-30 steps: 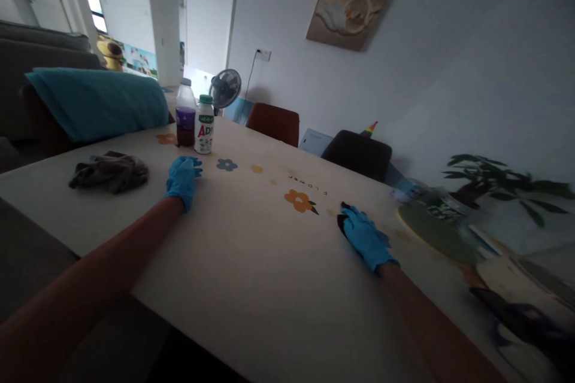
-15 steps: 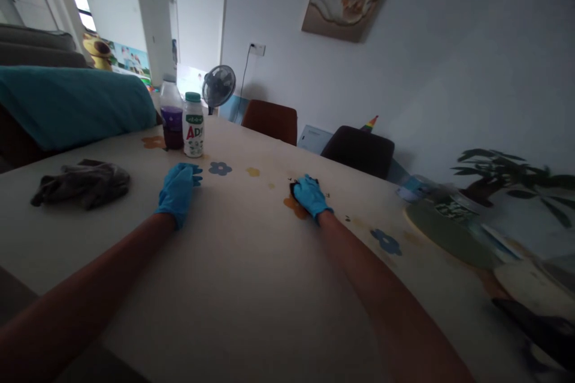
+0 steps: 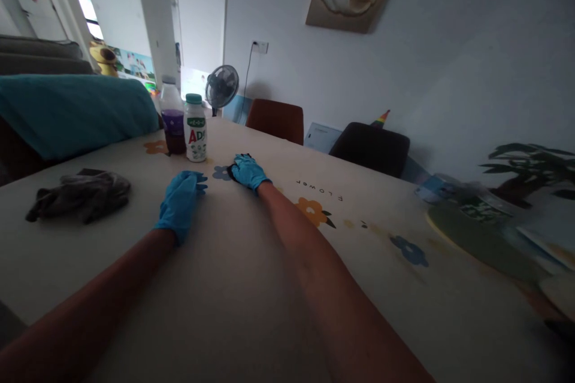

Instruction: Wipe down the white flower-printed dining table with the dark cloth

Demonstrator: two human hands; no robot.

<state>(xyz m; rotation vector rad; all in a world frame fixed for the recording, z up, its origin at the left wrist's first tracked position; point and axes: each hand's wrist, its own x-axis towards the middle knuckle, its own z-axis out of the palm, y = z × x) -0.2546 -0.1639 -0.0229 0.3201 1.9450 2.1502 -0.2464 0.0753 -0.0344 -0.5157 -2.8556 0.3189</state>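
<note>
My right hand (image 3: pixel 248 172), in a blue glove, presses a dark cloth (image 3: pixel 232 172) flat on the flower-printed tabletop (image 3: pixel 215 287), over a blue flower print. Most of the cloth is hidden under the fingers. My left hand (image 3: pixel 180 202), gloved in the same blue, rests on the table with its fingers stretched out and nothing visible in it. Just beyond it stand a white bottle with a green cap (image 3: pixel 196 128) and a clear bottle with purple label and dark liquid (image 3: pixel 172 119). To its left lies a crumpled grey rag (image 3: pixel 83 194).
Chairs, one brown (image 3: pixel 276 119) and one black (image 3: pixel 372 148), stand along the far edge. At the right are a green mat (image 3: pixel 476 242) and a potted plant (image 3: pixel 516 179). A teal cloth (image 3: pixel 76 111) drapes a chair at the left; a fan (image 3: pixel 221 87) stands behind.
My right hand has slid left with the dark cloth, from the orange flower to the blue one, uncovering the printed word. My left hand has stayed nearly in place. The view has shifted slightly.
</note>
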